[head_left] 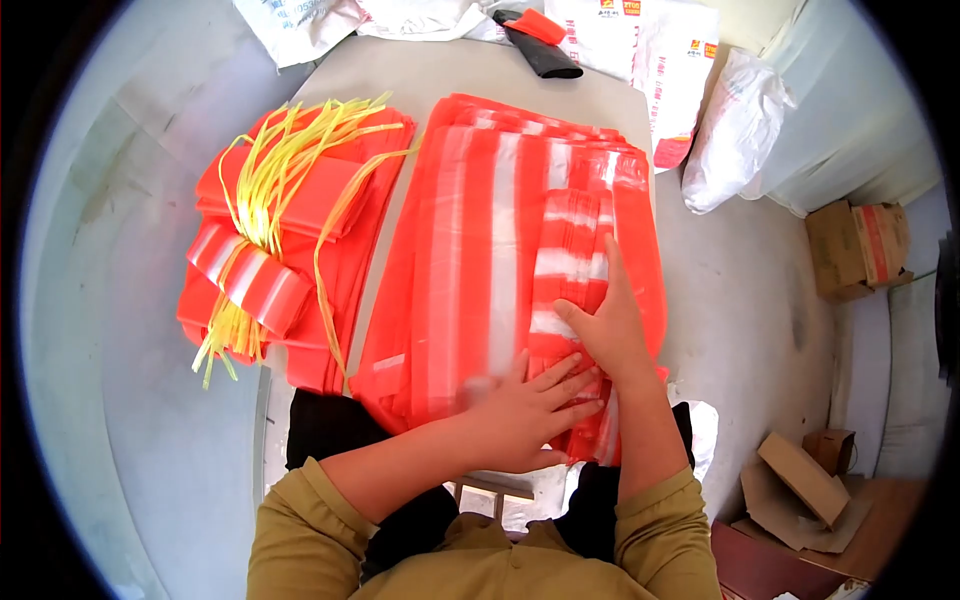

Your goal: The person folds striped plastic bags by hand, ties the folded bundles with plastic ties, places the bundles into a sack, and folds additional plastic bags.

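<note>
**Left hand (525, 415) and right hand (612, 330) on a folded bundle (568, 265)**

Centre of frame: bundle narrow, red with white bands, lying on a wider stack of striped sheets (465, 240). Left hand palm down across its lower part, fingers spread; right hand along its right side, thumb extended leftward over it. Left of frame: red pile (355, 215) bearing yellow strands (262, 195) (ends loose), a striped roll (250, 279) across them. Upper right: white sacks (675, 65). Right edge: cardboard box (838, 245).

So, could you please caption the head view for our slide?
Left hand and right hand on a folded bundle atop striped red sheets.
</note>
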The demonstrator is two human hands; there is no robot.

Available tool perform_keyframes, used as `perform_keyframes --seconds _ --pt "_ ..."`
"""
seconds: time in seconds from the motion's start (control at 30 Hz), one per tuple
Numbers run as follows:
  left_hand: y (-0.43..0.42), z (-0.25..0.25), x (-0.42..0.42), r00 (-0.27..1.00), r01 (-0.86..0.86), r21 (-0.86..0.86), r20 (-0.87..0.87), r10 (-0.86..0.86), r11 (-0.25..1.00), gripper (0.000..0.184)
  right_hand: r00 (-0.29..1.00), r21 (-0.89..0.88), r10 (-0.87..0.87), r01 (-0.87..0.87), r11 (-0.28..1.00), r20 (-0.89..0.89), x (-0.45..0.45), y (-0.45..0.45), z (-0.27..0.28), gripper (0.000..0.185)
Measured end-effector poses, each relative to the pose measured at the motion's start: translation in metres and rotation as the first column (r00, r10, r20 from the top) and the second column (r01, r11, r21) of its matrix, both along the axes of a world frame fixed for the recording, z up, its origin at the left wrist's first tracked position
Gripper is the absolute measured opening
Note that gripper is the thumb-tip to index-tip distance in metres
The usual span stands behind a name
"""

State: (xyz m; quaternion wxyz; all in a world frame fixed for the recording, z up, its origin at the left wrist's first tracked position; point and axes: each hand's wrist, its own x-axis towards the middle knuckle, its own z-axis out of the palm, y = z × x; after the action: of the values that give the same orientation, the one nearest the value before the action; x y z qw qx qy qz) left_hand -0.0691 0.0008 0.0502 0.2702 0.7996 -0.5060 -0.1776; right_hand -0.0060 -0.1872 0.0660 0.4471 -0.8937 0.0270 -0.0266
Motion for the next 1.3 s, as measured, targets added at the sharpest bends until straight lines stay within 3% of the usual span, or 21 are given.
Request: perform_keyframes --seconds 0.17,0.27,0.3,0.33,0.4,0.47,0.53,0.63,0.73,0.83,0.9,0.93,0.97,1.07,1.17,1.2,1.3 --pt "0.005 0.007 0.001 1.0 -0.001 -0.076 0.004 0.001 0.997 0.074 0.996 -0.069 -0.029 0.035 0.997 0.087 0.002 0.0 -0.009 0.108" --pt "0.016 0.008 0.006 0.998 -0.059 -0.223 0.018 0.065 0.973 0.059 1.0 0.04 -0.018 0.017 0.999 0.009 0.001 0.002 -0.001 0.109" --pt "0.016 0.006 0.011 0.979 -0.176 -0.316 0.039 0.198 0.933 0.044 1.0 0.1 -0.004 0.005 0.995 -0.009 0.001 0.004 0.005 0.11" --pt "0.027 0.011 0.019 0.937 -0.331 -0.257 0.025 0.349 0.908 0.041 0.999 0.114 -0.012 0.017 0.993 -0.043 0.002 0.005 0.008 0.11" --pt "0.063 0.026 0.042 0.786 -0.61 -0.141 0.021 0.618 0.78 0.037 0.993 0.133 -0.033 0.048 0.99 -0.114 0.0 0.006 0.012 0.111" --pt "0.099 0.023 0.061 0.409 -0.778 -0.402 0.259 0.875 0.483 0.033 0.993 0.225 -0.018 0.043 0.973 -0.114 0.0 0.007 0.01 0.112" --pt "0.14 0.011 0.08 0.143 -0.876 -0.398 0.321 0.936 0.27 0.037 0.993 0.251 -0.011 0.04 0.967 -0.117 -0.001 0.006 0.01 0.112" --pt "0.185 -0.009 0.088 0.092 -0.919 -0.335 0.333 0.938 0.209 0.037 0.993 0.201 -0.011 0.035 0.979 -0.119 0.001 0.005 0.01 0.112" --pt "0.204 -0.003 0.093 0.156 -0.985 -0.1 -0.132 0.979 0.143 0.036 0.993 0.194 -0.01 0.032 0.98 -0.114 0.001 0.002 0.008 0.111" --pt "0.206 0.006 0.096 0.119 -0.993 -0.068 -0.389 0.914 0.1 0.035 0.993 0.259 -0.005 0.035 0.965 -0.117 0.0 0.001 0.007 0.11" --pt "0.206 0.017 0.092 0.18 -0.983 -0.122 -0.796 0.579 0.138 0.043 0.991 0.338 -0.014 0.058 0.94 -0.131 0.0 -0.001 0.006 0.108" --pt "0.204 0.023 0.091 0.196 -0.977 -0.154 -0.919 0.341 0.146 0.048 0.989 0.419 -0.021 0.083 0.904 -0.149 0.0 -0.001 0.009 0.106" --pt "0.196 0.027 0.086 0.29 -0.947 -0.265 -0.949 0.125 0.183 0.053 0.986 0.495 -0.029 0.109 0.862 -0.166 -0.001 0.001 0.014 0.104" --pt "0.142 0.045 0.075 0.185 -0.946 -0.196 -0.98 -0.067 0.257 0.056 0.975 0.767 -0.007 0.178 0.617 -0.221 -0.001 -0.003 0.016 0.096" --pt "0.097 0.034 0.071 0.187 -0.782 0.001 -0.954 0.236 0.623 0.06 0.969 0.91 0.013 0.228 0.345 -0.247 -0.007 -0.007 0.021 0.087" --pt "0.084 0.034 0.068 0.218 -0.735 0.044 -0.93 0.297 0.676 0.061 0.967 0.935 0.018 0.24 0.26 -0.253 -0.01 -0.008 0.022 0.085" --pt "0.052 0.034 0.06 0.376 -0.613 0.128 -0.821 0.43 0.78 0.063 0.972 0.929 0.003 0.225 0.293 -0.237 -0.014 -0.018 0.013 0.079"
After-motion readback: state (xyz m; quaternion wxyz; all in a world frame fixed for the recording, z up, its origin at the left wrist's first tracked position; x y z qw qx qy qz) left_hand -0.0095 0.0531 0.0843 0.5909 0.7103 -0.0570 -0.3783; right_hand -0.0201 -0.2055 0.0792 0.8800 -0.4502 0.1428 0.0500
